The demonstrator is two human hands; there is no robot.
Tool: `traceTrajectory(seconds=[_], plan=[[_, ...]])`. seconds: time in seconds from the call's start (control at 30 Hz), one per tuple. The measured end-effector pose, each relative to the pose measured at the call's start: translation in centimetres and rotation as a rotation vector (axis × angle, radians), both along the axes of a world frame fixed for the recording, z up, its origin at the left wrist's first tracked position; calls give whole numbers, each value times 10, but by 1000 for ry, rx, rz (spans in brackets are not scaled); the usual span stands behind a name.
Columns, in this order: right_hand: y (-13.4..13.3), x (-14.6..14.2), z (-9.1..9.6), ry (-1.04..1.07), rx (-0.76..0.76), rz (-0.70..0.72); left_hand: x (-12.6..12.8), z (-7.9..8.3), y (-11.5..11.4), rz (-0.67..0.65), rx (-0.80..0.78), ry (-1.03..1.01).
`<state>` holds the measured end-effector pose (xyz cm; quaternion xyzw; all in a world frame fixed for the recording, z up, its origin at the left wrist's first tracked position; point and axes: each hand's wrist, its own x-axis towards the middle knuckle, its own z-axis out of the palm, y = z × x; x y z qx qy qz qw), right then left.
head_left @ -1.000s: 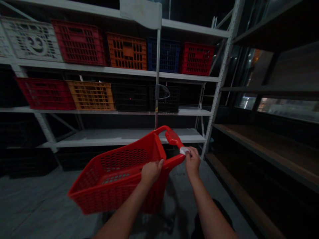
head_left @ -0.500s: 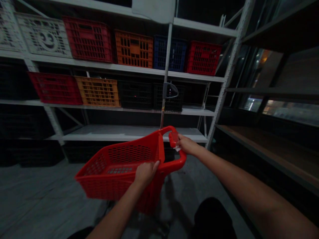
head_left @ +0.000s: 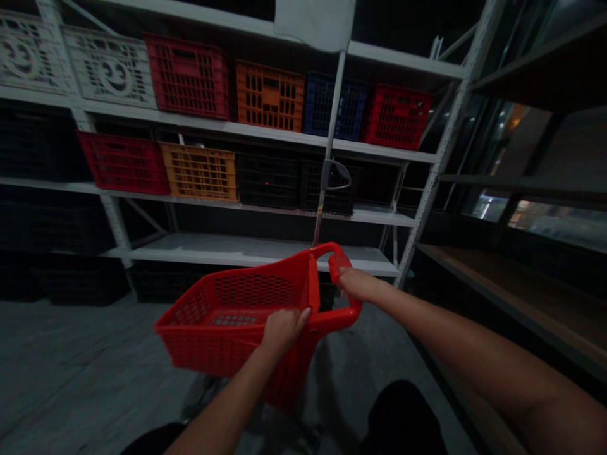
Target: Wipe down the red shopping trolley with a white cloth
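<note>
A red plastic shopping cart (head_left: 208, 347) with a perforated basket stands before me, its handle end toward the right. My left hand (head_left: 283, 330) is closed over the near rim of the basket, close to where the handle joins. My right hand (head_left: 356, 283) is wrapped round the red handle (head_left: 334, 318) at its outer bar. Inside the basket I see only its perforated red walls and floor. A grey pole (head_left: 334, 104) with a looped bracket and a pale panel at its top rises behind the handle.
White metal shelving (head_left: 227, 256) spans the back, bearing a white crate (head_left: 111, 69), a red crate (head_left: 187, 79), an orange crate (head_left: 269, 96), a blue crate (head_left: 334, 107) and several others. A wooden-topped shelf (head_left: 512, 297) runs along the right. Grey floor (head_left: 80, 366) lies at the left.
The shelves, crates and cart have shifted slightly to the right in view. Both hands keep their hold on the cart.
</note>
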<state>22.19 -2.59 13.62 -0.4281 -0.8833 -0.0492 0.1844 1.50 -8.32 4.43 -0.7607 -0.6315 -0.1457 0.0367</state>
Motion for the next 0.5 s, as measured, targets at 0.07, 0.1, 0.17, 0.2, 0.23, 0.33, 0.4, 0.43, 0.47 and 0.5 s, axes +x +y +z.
traceTrajectory(seconds=[0.07,0.1,0.17,0.2,0.23,0.33,0.4,0.43,0.47,0.5], plan=[[-6,1,3,-202,-216,64,0,0,0,0,3,-1],[-8,1,4,-281,-316,100,0,0,0,-2,3,-1],[-10,2,7,-264,-344,94,-1,1,0,-11,-1,1],[-9,3,7,-216,-299,67,-1,1,-1,-16,-6,2],[-7,4,7,-156,-237,40,-2,1,-1,-19,-12,4],[0,11,0,53,-97,-9,-3,2,0,-21,-27,5],[0,17,-10,217,-55,-54,-4,2,1,-19,-33,6],[-3,20,-17,314,-44,-92,-4,2,1,-20,-34,6],[-9,23,-24,422,-47,-127,-5,2,1,-22,-35,7],[-17,26,-32,534,-68,-145,-7,2,1,-25,-34,7]])
